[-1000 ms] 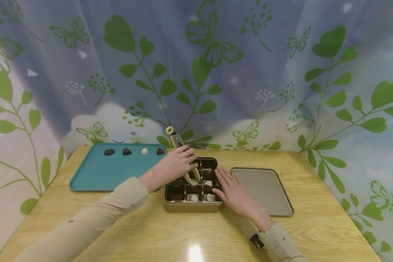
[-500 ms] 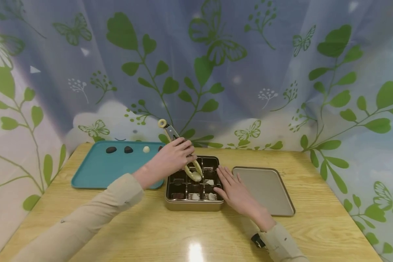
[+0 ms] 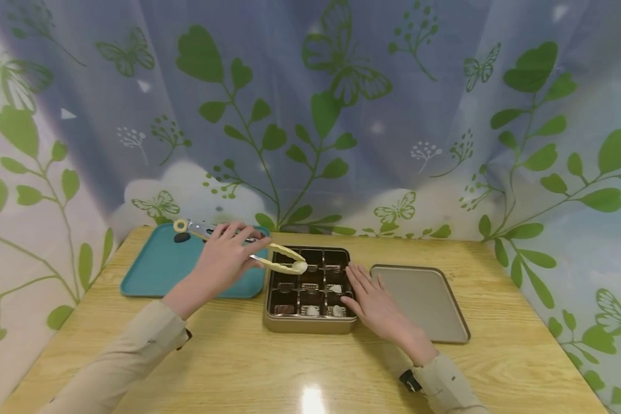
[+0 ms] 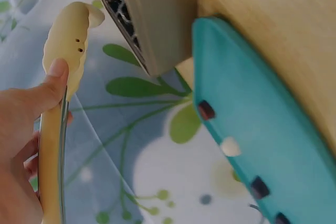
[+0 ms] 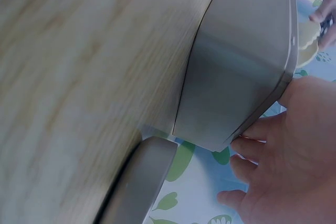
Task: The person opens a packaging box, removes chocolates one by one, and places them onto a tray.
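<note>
In the head view my left hand [image 3: 219,261] grips a pair of tongs [image 3: 284,253] with pale yellow tips, between the tray and the box. A small white chocolate [image 3: 300,267] sits between the tips, over the divided metal box [image 3: 310,326]. The left wrist view shows my thumb [image 4: 56,72] pressed along the tongs' side. My right hand [image 3: 375,305] lies with fingers extended against the box's right rim. White pieces [image 3: 337,310] and a dark piece [image 3: 284,309] lie in some front compartments, and another white piece in the right middle one.
A blue tray [image 3: 152,279] stands left of the box. Along its far edge, a dark chocolate [image 4: 206,110], a white one [image 4: 231,147] and more dark ones lie in a row. The box's flat metal lid [image 3: 419,299] lies at the right, with a patterned curtain [image 3: 331,144] behind.
My left hand has moved left, lifting the white chocolate up from the box's middle in the tongs. The tongs have swung from steep to nearly level. My right hand stays at the rim.
</note>
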Demonstrator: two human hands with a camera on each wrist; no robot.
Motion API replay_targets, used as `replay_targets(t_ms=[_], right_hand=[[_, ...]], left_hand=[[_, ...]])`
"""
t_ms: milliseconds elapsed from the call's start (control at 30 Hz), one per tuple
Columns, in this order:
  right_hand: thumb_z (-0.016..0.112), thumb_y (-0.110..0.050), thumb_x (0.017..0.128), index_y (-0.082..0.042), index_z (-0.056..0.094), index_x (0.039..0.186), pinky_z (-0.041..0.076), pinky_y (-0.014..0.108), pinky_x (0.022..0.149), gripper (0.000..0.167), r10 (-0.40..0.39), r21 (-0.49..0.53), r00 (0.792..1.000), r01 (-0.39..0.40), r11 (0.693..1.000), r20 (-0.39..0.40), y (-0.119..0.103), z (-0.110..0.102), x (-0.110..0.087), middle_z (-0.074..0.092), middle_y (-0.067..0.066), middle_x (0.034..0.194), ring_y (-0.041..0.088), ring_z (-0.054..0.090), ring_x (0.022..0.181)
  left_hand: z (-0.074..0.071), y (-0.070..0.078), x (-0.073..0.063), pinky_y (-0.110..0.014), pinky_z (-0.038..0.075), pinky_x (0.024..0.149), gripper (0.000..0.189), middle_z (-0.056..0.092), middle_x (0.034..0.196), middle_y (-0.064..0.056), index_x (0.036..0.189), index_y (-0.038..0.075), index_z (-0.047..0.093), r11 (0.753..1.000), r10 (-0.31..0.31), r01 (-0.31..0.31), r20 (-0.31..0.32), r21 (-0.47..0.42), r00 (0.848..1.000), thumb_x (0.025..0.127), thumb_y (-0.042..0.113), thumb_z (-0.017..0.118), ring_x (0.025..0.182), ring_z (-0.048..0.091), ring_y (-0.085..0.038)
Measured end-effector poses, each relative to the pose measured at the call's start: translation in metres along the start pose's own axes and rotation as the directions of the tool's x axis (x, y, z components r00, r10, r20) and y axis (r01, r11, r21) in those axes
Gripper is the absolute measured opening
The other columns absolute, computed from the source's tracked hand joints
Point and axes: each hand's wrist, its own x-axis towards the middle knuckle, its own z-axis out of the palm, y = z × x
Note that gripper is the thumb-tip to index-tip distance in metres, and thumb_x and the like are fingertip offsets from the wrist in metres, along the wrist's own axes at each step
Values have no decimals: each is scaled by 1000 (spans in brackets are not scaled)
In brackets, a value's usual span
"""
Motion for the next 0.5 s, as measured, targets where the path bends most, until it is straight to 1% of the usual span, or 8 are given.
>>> replay_targets(t_ms=[133,200,300,400,500], right_hand=[[44,-39,109,2,19,160,15,63,120,70,0,-10,1000,0,1000,-2,1,0,-1,14,19,166,38,15,154],[45,-39,109,2,20,160,15,64,120,70,0,-15,1000,0,1000,-3,2,1,-1,14,19,166,38,15,153],[44,-39,109,2,19,160,15,63,120,70,2,-17,1000,-2,1000,1,2,0,-1,13,18,166,37,14,154],[44,-41,109,0,19,160,15,63,120,70,3,-18,1000,-3,1000,5,1,0,0,11,16,167,35,13,154],[44,-41,109,0,19,160,15,63,120,71,0,-18,1000,1,1000,6,1,1,0,11,16,167,35,14,154]], left_hand=[[2,-10,-18,-52,46,93,52,66,116,-6,131,21,70,997,-65,64,-26,-30,998,82,38,80,110,55,-32],[2,-16,-27,-53,45,91,52,66,115,-7,130,19,71,996,-86,84,-50,-44,995,81,37,80,109,55,-33],[1,-26,-39,-54,45,89,53,66,113,-8,130,17,71,994,-108,106,-81,-39,991,80,35,81,107,55,-34],[-1,-37,-52,-53,44,86,52,66,113,-9,129,17,72,990,-143,143,-86,-17,986,80,30,83,104,54,-35],[-6,-50,-66,-55,44,87,51,66,113,-10,128,15,72,981,-194,195,-72,4,978,79,26,84,105,53,-36]])
